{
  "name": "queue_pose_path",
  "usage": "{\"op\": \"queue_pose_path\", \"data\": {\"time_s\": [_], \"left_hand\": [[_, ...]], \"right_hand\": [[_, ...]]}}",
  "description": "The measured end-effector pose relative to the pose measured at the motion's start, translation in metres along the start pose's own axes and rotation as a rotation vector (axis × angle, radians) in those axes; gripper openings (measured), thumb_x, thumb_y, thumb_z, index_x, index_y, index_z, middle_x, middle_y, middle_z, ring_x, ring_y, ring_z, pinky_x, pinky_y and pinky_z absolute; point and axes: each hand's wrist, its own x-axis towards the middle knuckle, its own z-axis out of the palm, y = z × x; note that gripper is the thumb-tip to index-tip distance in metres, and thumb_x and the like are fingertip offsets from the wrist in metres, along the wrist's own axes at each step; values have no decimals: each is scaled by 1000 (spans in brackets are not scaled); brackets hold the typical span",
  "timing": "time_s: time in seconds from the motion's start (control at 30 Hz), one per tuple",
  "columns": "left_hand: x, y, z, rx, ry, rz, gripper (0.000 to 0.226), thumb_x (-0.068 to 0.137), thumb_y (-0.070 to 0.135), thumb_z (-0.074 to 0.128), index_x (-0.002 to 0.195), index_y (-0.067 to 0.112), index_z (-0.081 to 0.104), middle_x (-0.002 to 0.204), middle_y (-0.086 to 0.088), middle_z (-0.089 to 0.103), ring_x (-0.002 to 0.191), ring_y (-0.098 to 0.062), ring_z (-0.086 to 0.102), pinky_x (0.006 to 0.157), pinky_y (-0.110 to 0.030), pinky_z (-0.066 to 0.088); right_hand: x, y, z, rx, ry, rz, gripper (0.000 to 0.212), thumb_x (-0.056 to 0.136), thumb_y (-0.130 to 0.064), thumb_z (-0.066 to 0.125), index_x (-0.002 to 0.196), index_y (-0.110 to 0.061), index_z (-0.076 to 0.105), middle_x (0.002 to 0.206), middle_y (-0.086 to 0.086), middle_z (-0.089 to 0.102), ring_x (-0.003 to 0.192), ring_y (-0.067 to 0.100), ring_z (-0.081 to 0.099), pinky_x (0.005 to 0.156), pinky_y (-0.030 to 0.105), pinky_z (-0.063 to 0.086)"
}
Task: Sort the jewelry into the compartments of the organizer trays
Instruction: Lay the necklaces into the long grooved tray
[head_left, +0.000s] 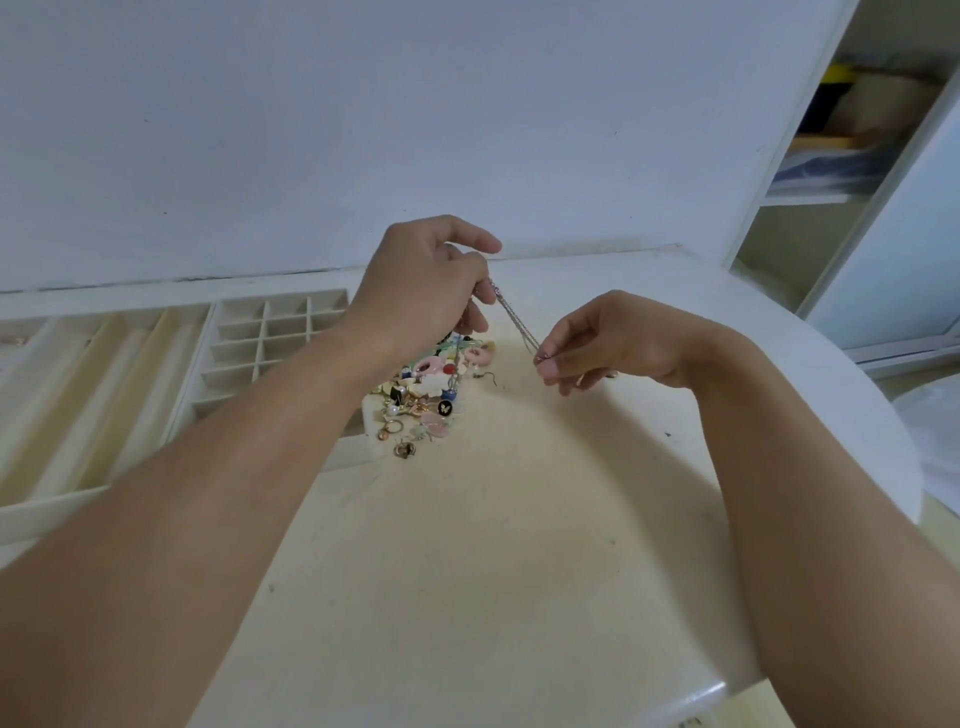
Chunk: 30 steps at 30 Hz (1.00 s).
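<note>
A thin silver chain (514, 319) stretches in the air between my two hands above the table. My left hand (426, 280) pinches its upper end, fingers curled. My right hand (608, 345) pinches the lower end, where a small pink pendant shows at the fingertips. Below them a heap of mixed jewelry (426, 395) lies on the table: pink rings, pearl and gold earrings, a black round piece. A white organizer tray with small square compartments (270, 332) stands at the left, partly hidden by my left forearm. Left of it is a tray with long slots (78, 384).
The cream table top (493, 545) has a rounded edge at the right and front. A pale wall rises behind the trays. A white shelf unit (841, 156) with stored items stands at the far right.
</note>
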Motion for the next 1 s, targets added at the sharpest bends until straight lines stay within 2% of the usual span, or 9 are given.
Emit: {"op": "queue_pose_path", "data": {"time_s": [0.13, 0.27, 0.33, 0.43, 0.57, 0.63, 0.77, 0.9, 1.0], "left_hand": [[1, 1, -1, 27, 95, -13, 28, 89, 1, 51, 102, 17, 70, 67, 1, 69, 47, -16, 62, 44, -26, 44], [3, 0, -4, 65, 175, -17, 26, 89, 6, 51, 98, 21, 70, 64, 5, 68, 45, -13, 58, 42, -23, 39], [3, 0, -3, 83, 165, -22, 25, 90, 7, 52, 98, 22, 71, 63, 5, 69, 45, -13, 58, 41, -21, 38], [2, 0, -1, 104, 143, -18, 24, 89, 8, 53, 97, 22, 70, 64, 4, 70, 44, -13, 59, 39, -20, 37], [1, 1, -4, 159, 193, 28, 24, 87, 6, 53, 97, 20, 69, 69, 1, 73, 44, -14, 64, 38, -15, 38], [1, 1, -6, 168, 190, 28, 26, 87, 4, 52, 99, 19, 69, 71, 0, 74, 46, -16, 66, 38, -18, 40], [0, 0, -2, 147, 120, 2, 28, 89, 1, 51, 101, 18, 69, 77, -2, 74, 48, -18, 66, 37, -25, 45], [-5, 3, 7, 133, -61, 4, 22, 95, 4, 54, 104, 18, 68, 81, -2, 74, 50, -20, 66, 38, -26, 44], [-9, 4, 11, 139, -175, 0, 17, 99, 10, 56, 106, 18, 68, 84, -3, 74, 53, -20, 67, 40, -25, 45]], "right_hand": [[-3, 4, -5, -14, 28, 66, 15, 78, -17, 86, 92, -16, 81, 90, 4, 78, 74, 15, 73, 73, 25, 56], [-1, 7, -5, -104, 54, 145, 16, 75, -20, 87, 89, -19, 81, 85, -2, 78, 74, 16, 71, 79, 27, 55], [-2, 8, -6, -113, 73, 168, 15, 74, -22, 88, 87, -19, 81, 83, -2, 78, 72, 15, 69, 73, 25, 52], [-3, 8, -7, -160, 109, 194, 11, 74, -25, 88, 82, -23, 81, 71, -8, 75, 62, 6, 63, 61, 19, 45], [-1, 10, -8, -261, 157, 231, 9, 71, -26, 88, 77, -30, 82, 76, -3, 76, 64, 8, 61, 62, 25, 42], [-2, 10, -9, -264, 168, 247, 8, 72, -25, 88, 76, -28, 82, 75, -3, 76, 63, 9, 62, 61, 25, 41], [-6, 8, -12, -246, 186, 238, 5, 74, -29, 87, 77, -29, 82, 75, -11, 76, 65, 8, 62, 63, 25, 41], [-5, 6, -12, -238, 216, 184, 5, 74, -32, 86, 76, -31, 82, 76, -12, 75, 61, 6, 61, 72, 23, 48], [-4, 6, -12, -256, 207, 191, 4, 77, -33, 85, 77, -31, 82, 74, -11, 75, 61, 7, 60, 66, 22, 47]]}}
